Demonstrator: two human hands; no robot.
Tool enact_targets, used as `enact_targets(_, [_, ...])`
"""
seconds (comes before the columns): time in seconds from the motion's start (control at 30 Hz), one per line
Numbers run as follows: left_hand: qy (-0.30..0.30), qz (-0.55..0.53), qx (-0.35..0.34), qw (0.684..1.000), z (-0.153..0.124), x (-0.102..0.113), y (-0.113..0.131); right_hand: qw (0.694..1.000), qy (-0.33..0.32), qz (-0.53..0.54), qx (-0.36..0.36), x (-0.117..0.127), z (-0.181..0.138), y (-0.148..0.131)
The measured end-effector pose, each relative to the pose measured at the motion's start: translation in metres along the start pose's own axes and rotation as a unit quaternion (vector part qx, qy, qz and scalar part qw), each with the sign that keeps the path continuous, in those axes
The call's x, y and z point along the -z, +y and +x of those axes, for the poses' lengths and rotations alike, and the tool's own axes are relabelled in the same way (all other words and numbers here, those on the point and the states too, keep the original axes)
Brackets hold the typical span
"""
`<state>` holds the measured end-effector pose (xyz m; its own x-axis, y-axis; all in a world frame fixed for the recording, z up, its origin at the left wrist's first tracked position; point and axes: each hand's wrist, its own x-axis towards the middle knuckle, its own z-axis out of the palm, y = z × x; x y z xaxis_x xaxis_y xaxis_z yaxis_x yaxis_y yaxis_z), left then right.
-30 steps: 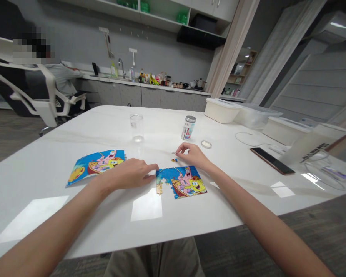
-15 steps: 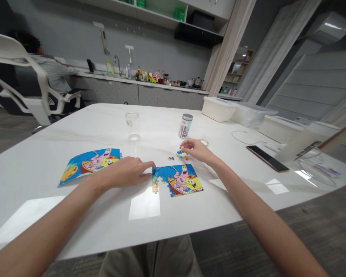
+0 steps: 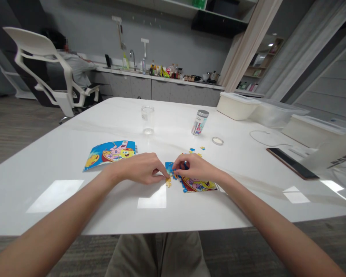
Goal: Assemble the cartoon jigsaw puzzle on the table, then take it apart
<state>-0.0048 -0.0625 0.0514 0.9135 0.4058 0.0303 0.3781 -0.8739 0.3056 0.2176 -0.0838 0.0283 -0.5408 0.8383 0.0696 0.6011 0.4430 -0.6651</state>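
A partly assembled cartoon jigsaw puzzle (image 3: 198,186) lies flat on the white table, with a gap at its lower left. My left hand (image 3: 142,167) has its index finger and thumb together on the puzzle's left edge, by the yellow pieces. Above the gap, my right hand (image 3: 198,167) pinches a small puzzle piece (image 3: 175,175), partly hidden by the fingers, and covers the puzzle's upper middle. Several loose pieces (image 3: 192,150) lie just beyond the right hand. Left of the puzzle is a slightly curled picture sheet (image 3: 111,152) with the same cartoon, partly behind my left forearm.
Farther back stand a clear jar (image 3: 148,121) and a printed can (image 3: 200,123) with a silver lid. A ring-shaped lid (image 3: 218,141) lies near the can. To the right are a phone (image 3: 291,162), a cable and plastic boxes (image 3: 238,107). A person sits beyond the table.
My right hand has moved from the loose pieces toward me and left, over the puzzle's gap. My left fingertips have slid down the puzzle's left edge. The view has shifted.
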Motion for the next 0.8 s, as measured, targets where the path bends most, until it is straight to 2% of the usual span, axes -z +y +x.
enact_targets(0.2, [0.002, 0.004, -0.006, 1.000, 0.001, 0.000, 0.001, 1.000, 0.001, -0.024, 0.016, 0.002, -0.002, 0.002])
enact_targets(0.37, [-0.003, -0.003, 0.008, 1.000, 0.000, -0.002, -0.002, 0.984, -0.027, -0.085, 0.154, 0.012, -0.007, 0.004])
enact_targets(0.47, [-0.003, -0.001, 0.012, 1.000, 0.000, -0.002, -0.003, 0.971, -0.048, -0.121, 0.202, 0.015, -0.009, 0.005])
enact_targets(0.8, [0.000, -0.003, 0.010, 1.000, 0.001, -0.003, -0.003, 0.963, -0.059, -0.153, 0.213, 0.012, -0.011, 0.003])
